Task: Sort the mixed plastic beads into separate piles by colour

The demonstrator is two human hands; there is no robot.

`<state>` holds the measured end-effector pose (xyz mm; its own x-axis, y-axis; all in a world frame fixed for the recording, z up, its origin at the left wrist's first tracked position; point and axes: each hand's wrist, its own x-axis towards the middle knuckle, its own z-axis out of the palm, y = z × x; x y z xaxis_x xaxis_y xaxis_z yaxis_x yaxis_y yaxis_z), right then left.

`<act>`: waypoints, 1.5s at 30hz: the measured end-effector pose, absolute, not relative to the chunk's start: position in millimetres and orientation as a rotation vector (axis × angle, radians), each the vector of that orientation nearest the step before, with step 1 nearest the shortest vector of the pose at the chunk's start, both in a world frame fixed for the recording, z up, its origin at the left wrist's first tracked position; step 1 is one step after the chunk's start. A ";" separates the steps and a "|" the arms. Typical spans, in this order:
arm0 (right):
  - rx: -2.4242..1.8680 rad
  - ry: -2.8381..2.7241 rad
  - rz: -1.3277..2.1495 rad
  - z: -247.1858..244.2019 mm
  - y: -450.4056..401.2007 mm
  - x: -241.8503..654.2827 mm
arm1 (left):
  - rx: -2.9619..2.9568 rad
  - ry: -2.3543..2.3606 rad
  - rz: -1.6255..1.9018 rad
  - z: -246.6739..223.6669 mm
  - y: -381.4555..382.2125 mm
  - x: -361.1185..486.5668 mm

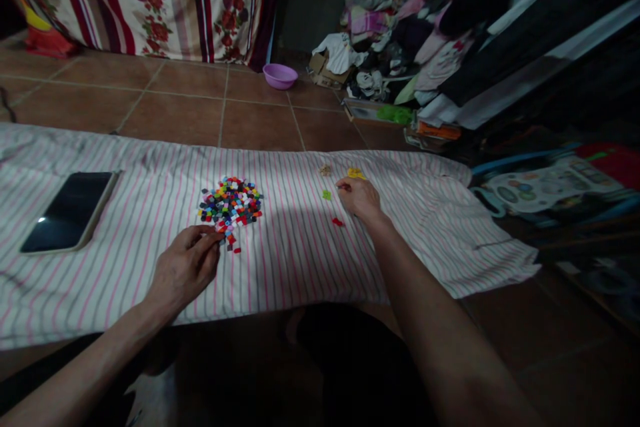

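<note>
A heap of small mixed-colour beads or blocks (233, 200) lies on the striped cloth. My left hand (187, 263) is at the near edge of this heap, its thumb and fingers pinched together by the loose pieces; what they hold, if anything, is hidden. Over on the right, my right hand (360, 197) has its fingertips closed in a pinch just above the cloth. Around it lie small single-colour groups: light green pieces (327, 194), red pieces (338, 221), yellow pieces (355, 173) and tan pieces (325, 170).
A smartphone (70, 212) lies on the striped cloth (290, 247) at the left. Beyond the cloth, a purple basin (280, 76) stands on the tiled floor. Piled clothes (370, 13) and a cardboard box (323, 70) are at the back right. A floral curtain (180, 0) hangs behind.
</note>
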<state>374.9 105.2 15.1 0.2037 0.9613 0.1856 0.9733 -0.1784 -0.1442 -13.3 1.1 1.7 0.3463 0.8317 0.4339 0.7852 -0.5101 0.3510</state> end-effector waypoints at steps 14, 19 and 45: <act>-2.065 -1.819 -0.098 25.3 90.1 375.8 | 2.474 1.506 0.926 -1.2 1.8 -14.4; -1.832 -1.833 -0.014 34.2 81.1 340.3 | 2.388 1.512 0.950 0.2 3.0 -14.4; -1.450 -2.573 0.198 31.5 16.8 146.9 | 2.037 1.499 1.033 7.7 2.4 -22.9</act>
<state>146.9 16.8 31.5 -0.5077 0.8567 0.0916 0.8325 0.5151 -0.2039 -22.9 2.4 7.7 0.1487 0.9349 0.3223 0.6341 -0.3402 0.6944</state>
